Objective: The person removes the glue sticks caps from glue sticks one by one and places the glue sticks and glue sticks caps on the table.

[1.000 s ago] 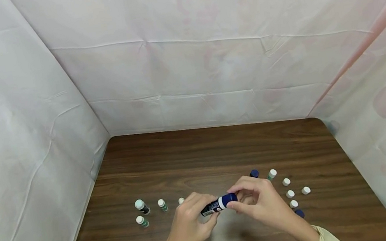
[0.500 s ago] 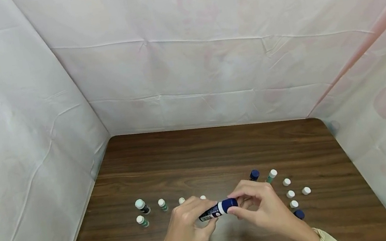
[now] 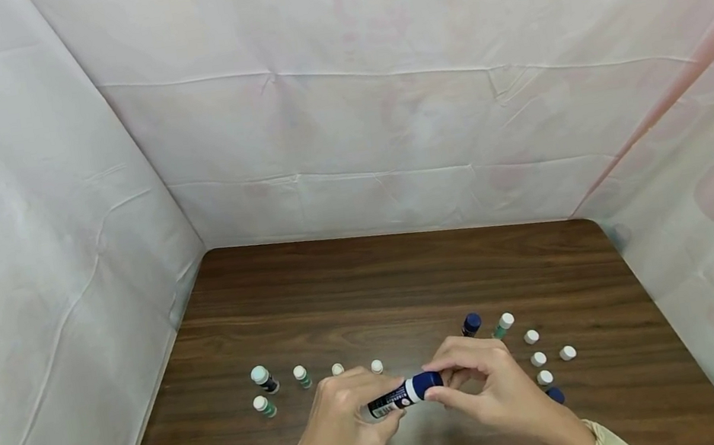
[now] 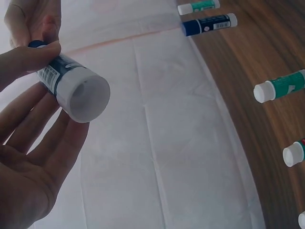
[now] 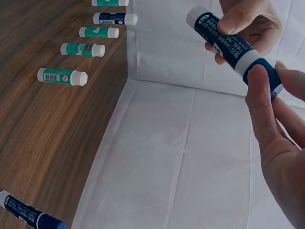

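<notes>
One navy glue stick point(image 3: 400, 397), a smooth plastic cylinder with a glossy printed label, is held in the air above the near middle of the tabletop point(image 3: 339, 287), tilted with its cap end a little higher in the head view. Left hand point(image 3: 341, 421) pinches its barrel between thumb and fingers, close to the whitish base point(image 4: 88, 98), whose round end shows a hollow recess. Right hand point(image 3: 488, 383) grips the opposite end, thumb and fingertips set against the dark blue cap point(image 3: 427, 382), just beyond a white collar ring point(image 5: 248, 62). Pale yellowish sleeves point(image 3: 607, 440) end at the wrists. Dark brown wood grain runs in streaks across the table, whose far corners are rounded. On its left stand slim tubes with pale caps, among them a thicker dark-bodied glue stick point(image 3: 268, 382) beside a green glue stick point(image 3: 267, 408). On its right are a blue-capped glue stick point(image 3: 471, 324), a white-capped green tube point(image 3: 503, 325) and several stubby white caps point(image 3: 538, 359). Creased whitish fabric point(image 3: 345, 140) hangs behind, faintly printed in pink.
</notes>
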The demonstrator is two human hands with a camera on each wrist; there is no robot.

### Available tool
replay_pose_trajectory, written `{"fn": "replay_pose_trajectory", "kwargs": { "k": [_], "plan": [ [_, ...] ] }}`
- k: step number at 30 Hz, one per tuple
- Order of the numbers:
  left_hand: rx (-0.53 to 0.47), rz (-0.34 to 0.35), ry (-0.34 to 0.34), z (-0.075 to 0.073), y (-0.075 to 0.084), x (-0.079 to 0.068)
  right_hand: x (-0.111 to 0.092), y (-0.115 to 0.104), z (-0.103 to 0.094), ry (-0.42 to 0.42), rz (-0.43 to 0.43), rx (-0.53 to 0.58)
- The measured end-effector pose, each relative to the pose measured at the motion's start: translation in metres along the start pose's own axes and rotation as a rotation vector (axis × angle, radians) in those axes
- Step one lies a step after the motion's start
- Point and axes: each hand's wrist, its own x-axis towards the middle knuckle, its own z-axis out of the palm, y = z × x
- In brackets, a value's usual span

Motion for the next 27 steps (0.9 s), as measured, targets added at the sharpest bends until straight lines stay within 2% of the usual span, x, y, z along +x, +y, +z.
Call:
{"fn": "replay_pose_trajectory", "kwargs": {
  "k": [13,23,27],
  "plan": [
    [-0.021,-0.078,-0.062,-0.002,-0.002,-0.001,0.001,-0.001,0.001,-0.023,0.001,-0.018],
    [-0.103,-0.153,-0.102,-0.003,-0.005,-0.003,-0.009,0.017,0.001,-0.049,-0.04,-0.051],
    [-0.134,-0.156,-0.12,-0.005,-0.006,-0.003,-0.01,0.021,0.001,-0.06,-0.069,-0.071]
  ]
}}
